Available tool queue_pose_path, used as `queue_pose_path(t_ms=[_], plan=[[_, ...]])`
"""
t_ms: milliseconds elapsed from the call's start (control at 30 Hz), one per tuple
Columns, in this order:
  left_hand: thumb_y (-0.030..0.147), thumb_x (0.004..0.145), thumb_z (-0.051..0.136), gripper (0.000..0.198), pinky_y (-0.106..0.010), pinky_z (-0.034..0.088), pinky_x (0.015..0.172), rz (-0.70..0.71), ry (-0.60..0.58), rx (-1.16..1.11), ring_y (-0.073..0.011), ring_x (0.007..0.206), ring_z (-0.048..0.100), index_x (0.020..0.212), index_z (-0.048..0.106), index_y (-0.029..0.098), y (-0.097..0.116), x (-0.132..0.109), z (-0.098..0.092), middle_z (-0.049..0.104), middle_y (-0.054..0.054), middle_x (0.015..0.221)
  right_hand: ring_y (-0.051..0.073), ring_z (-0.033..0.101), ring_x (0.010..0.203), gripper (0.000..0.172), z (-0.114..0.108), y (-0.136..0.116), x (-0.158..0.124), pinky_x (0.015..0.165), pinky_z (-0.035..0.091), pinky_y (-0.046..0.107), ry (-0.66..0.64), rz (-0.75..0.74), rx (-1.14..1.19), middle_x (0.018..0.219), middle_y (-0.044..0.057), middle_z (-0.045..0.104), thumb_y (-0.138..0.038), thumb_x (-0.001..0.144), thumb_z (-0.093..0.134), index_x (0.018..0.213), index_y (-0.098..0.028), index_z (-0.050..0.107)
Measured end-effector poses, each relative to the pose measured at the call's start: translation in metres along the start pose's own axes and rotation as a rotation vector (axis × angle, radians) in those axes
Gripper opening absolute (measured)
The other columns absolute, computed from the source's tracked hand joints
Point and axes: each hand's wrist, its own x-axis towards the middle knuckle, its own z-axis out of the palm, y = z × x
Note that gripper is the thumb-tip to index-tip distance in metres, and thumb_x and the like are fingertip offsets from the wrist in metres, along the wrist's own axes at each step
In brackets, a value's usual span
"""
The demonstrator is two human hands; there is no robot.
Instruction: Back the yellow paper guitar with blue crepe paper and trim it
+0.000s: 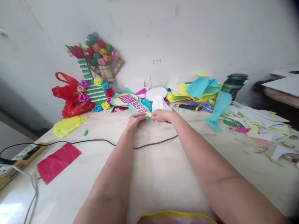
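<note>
A guitar-like paper cutout [130, 101], yellow with a purple checked strip and light-blue crepe paper around its edge, lies at the back of the table with its narrow end towards me. My left hand [136, 120] pinches the edge near that narrow end. Closed at the tip, my right hand [163, 115] grips the same end, though its fingertips are partly hidden. Just behind the right hand are a white piece [158, 104] and a white oval card [156, 93] with a purple edge.
Paper-flower crafts [95, 93] and a red plastic bag [67, 93] stand back left. A black cord [93, 140] crosses the table near a power strip [22, 155]. Crepe paper [201, 88], a yellow-black tool [188, 107], a dark green jar [234, 83] and paper scraps [259, 121] lie right.
</note>
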Motion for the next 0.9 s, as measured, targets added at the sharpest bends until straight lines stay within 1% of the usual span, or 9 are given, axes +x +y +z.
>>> queue_pose_path(t_ms=[133, 233, 367, 533, 700, 800, 900], plan=[[0.016, 0.048, 0.075, 0.031, -0.032, 0.047, 0.084, -0.011, -0.012, -0.010, -0.0159, 0.072, 0.063, 0.079, 0.072, 0.014, 0.002, -0.001, 0.001, 0.070, -0.005, 0.076, 0.006, 0.042, 0.046, 0.028, 0.004, 0.010, 0.007, 0.047, 0.034, 0.019, -0.048, -0.030, 0.106, 0.071, 0.003, 0.059, -0.029, 0.087, 0.039, 0.094, -0.013, 0.061], [0.017, 0.048, 0.076, 0.031, -0.032, 0.047, 0.084, -0.018, -0.005, 0.005, -0.0161, 0.073, 0.063, 0.079, 0.072, 0.015, 0.003, -0.002, 0.002, 0.070, -0.004, 0.078, 0.006, 0.040, 0.043, 0.028, 0.007, 0.013, 0.012, 0.045, 0.033, 0.019, -0.058, -0.045, 0.106, 0.068, 0.003, 0.059, -0.027, 0.087, 0.038, 0.094, -0.013, 0.061], [0.019, 0.049, 0.076, 0.033, -0.032, 0.047, 0.085, -0.027, 0.000, 0.029, -0.0170, 0.076, 0.064, 0.081, 0.072, 0.015, 0.002, -0.001, 0.001, 0.071, -0.005, 0.080, 0.007, 0.044, 0.046, 0.030, 0.007, 0.010, 0.010, 0.047, 0.035, 0.019, -0.063, -0.036, 0.094, 0.073, 0.005, 0.062, -0.027, 0.087, 0.037, 0.097, -0.012, 0.061], [0.019, 0.049, 0.076, 0.034, -0.032, 0.047, 0.086, -0.025, -0.006, 0.017, -0.0166, 0.076, 0.064, 0.083, 0.071, 0.015, 0.001, 0.000, 0.000, 0.071, -0.005, 0.080, 0.009, 0.050, 0.053, 0.029, 0.001, 0.004, 0.003, 0.048, 0.035, 0.019, -0.036, -0.021, 0.040, 0.077, 0.006, 0.064, -0.029, 0.086, 0.040, 0.098, -0.013, 0.062], [0.016, 0.048, 0.076, 0.033, -0.031, 0.048, 0.083, -0.041, 0.022, -0.003, -0.0168, 0.074, 0.065, 0.081, 0.071, 0.014, 0.002, 0.001, 0.001, 0.070, -0.005, 0.078, 0.010, 0.050, 0.051, 0.028, -0.003, 0.010, 0.007, 0.050, 0.036, 0.021, 0.004, 0.002, 0.021, 0.073, 0.005, 0.065, -0.034, 0.082, 0.048, 0.092, -0.015, 0.065], [0.016, 0.047, 0.076, 0.034, -0.031, 0.048, 0.083, -0.050, 0.041, -0.002, -0.0170, 0.073, 0.064, 0.080, 0.071, 0.013, 0.003, 0.001, 0.001, 0.070, -0.006, 0.077, 0.009, 0.049, 0.050, 0.026, -0.002, 0.014, 0.011, 0.049, 0.035, 0.022, 0.005, -0.004, 0.016, 0.072, 0.004, 0.064, -0.033, 0.080, 0.050, 0.089, -0.015, 0.066], [0.016, 0.047, 0.076, 0.034, -0.032, 0.048, 0.082, -0.054, 0.045, 0.006, -0.0172, 0.073, 0.064, 0.080, 0.071, 0.013, 0.003, 0.000, 0.002, 0.070, -0.006, 0.077, 0.010, 0.050, 0.052, 0.026, -0.001, 0.014, 0.013, 0.048, 0.034, 0.021, 0.014, 0.009, -0.005, 0.075, 0.006, 0.065, -0.032, 0.081, 0.049, 0.090, -0.015, 0.066]])
